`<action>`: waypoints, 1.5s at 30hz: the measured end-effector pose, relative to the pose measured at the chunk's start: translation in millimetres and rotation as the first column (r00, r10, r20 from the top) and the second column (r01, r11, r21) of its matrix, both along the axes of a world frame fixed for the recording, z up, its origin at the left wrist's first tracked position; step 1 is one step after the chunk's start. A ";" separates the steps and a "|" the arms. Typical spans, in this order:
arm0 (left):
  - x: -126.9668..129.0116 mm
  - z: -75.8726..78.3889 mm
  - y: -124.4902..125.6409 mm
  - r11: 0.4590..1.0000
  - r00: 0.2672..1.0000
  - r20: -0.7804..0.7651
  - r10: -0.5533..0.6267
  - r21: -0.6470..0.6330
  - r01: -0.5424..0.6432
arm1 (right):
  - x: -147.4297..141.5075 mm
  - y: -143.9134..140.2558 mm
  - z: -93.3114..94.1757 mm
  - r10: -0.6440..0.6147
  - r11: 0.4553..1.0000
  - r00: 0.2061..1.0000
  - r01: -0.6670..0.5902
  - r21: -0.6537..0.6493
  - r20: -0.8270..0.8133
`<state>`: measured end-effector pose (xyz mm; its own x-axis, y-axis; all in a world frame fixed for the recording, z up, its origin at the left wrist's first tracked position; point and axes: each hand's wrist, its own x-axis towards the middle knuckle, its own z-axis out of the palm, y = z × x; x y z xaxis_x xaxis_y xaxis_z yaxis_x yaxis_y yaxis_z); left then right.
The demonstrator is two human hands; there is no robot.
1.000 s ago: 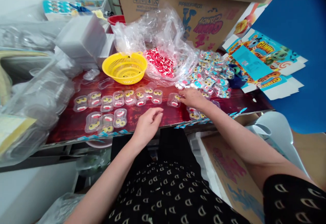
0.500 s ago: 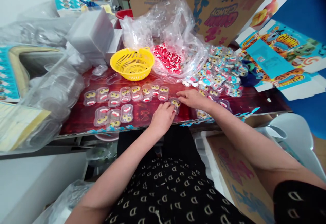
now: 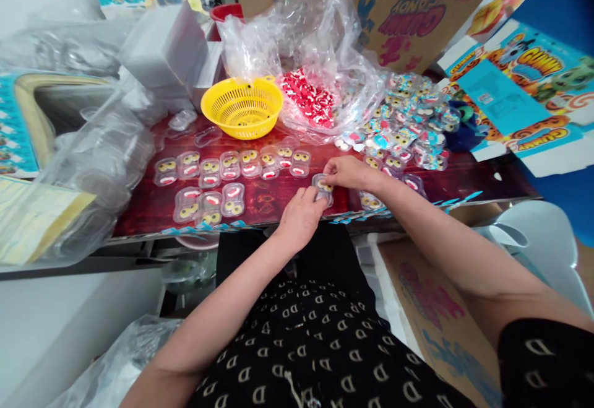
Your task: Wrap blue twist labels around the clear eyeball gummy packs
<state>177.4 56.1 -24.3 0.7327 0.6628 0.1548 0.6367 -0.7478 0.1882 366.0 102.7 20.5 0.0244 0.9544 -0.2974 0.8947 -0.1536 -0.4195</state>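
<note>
Fingers of both my hands meet on one small clear candy pack, and they pinch it from two sides. It sits on the dark red table, close to the front edge, right in front of me.

Going from big to small: the table is wide and full. At the back stands a yellow basket, and beside it a big clear bag with red and white sweets inside. On my right is a heap of bright little packs. On my left are two rows of filled packs, lying side by side with their long sides pointing away from me.

Now the small part. My left hand comes up from below, so the pack is just past its fingertips, away from my body. My right hand comes in from the right side, so the pack is at its fingertips, to the left. Both hands touch it, so neither one is nearer. The pack looks a bit tilted, with its long side pointing away from me like the others, though my fingers hide part of it.
</note>
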 end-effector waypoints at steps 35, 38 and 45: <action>-37.8 41.3 1.6 0.067 0.440 0.429 0.789 -0.772 0.632 | -23.3 -42.8 29.8 0.023 0.999 0.560 0.007 0.032 -0.828; -39.7 43.5 -0.7 0.062 0.441 0.415 0.796 -0.781 0.622 | -29.2 -45.4 29.6 0.056 0.996 0.557 0.029 0.087 -0.829; -36.4 40.7 -5.2 0.201 0.419 0.427 0.801 -0.852 0.482 | -36.4 -53.2 24.3 0.059 0.991 0.509 0.075 0.113 -0.859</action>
